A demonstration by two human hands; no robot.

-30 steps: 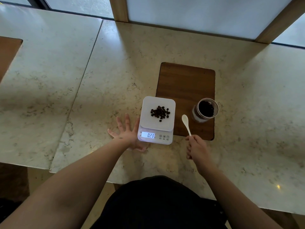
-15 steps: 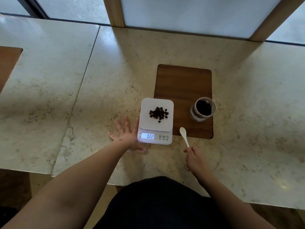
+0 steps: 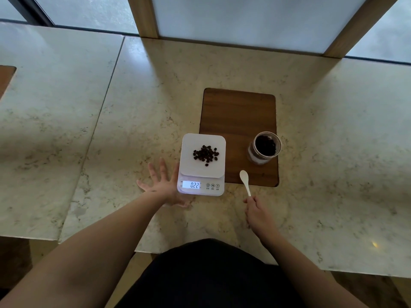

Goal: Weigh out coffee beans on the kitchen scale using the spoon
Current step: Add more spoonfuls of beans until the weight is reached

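Observation:
A white kitchen scale [image 3: 189,147] stands on the marble table, its lit display reading 0.22. A small pile of dark coffee beans [image 3: 206,153] lies on its platform. An open glass jar [image 3: 264,150] with more beans stands to the right on a wooden inlay. My left hand [image 3: 161,185] lies flat on the table, fingers spread, touching the scale's left front corner. My right hand [image 3: 258,213] grips the handle end of a white spoon [image 3: 245,181], whose empty bowl points away from me, right of the scale.
The wooden inlay [image 3: 238,116] is set into the marble table [image 3: 133,107] behind the scale. A seam [image 3: 104,96] separates a second slab on the left. Wooden window posts [image 3: 142,16] rise at the far edge. The near table edge runs just before my dark-clothed torso.
My right hand drew the empty spoon back toward me, from beside the jar to right of the scale's front. The display went from 0.23 to 0.22. My left hand stayed put.

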